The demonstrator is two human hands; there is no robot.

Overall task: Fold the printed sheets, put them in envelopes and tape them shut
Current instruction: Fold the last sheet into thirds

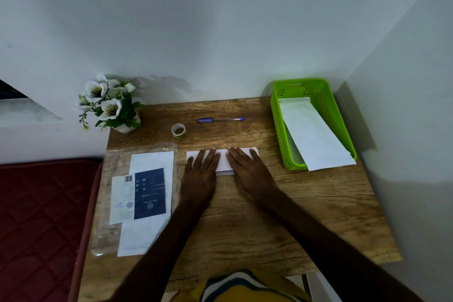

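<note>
1. While both palms lie flat on the folded sheet [224, 162], I'd call this the creasing step: my left hand [199, 174] presses its left half and my right hand [247, 171] its right half, fingers spread and laid flat, neither one gripping anything.
2. To crease well, I'd sweep the fingertips outward from the middle toward each short edge, keeping weight on the fold line so the layers don't creep (a lower layer already peeks out at the near edge, so the edges may not be quite matched).
3. The sheet is white, a narrow strip lying crosswise on the wooden table [245, 228], in the middle, just beyond my wrists. I can see no print on its upper face.
4. Left of it sits a clear plastic packet [115, 203] with white paper and a dark blue card inside.
5. Farther back stand the tape roll [179, 131] and a blue pen [220, 119].
6. At the right, a green basket [326, 95] holds a long white envelope [316, 135] that sticks out over its near rim.
</note>
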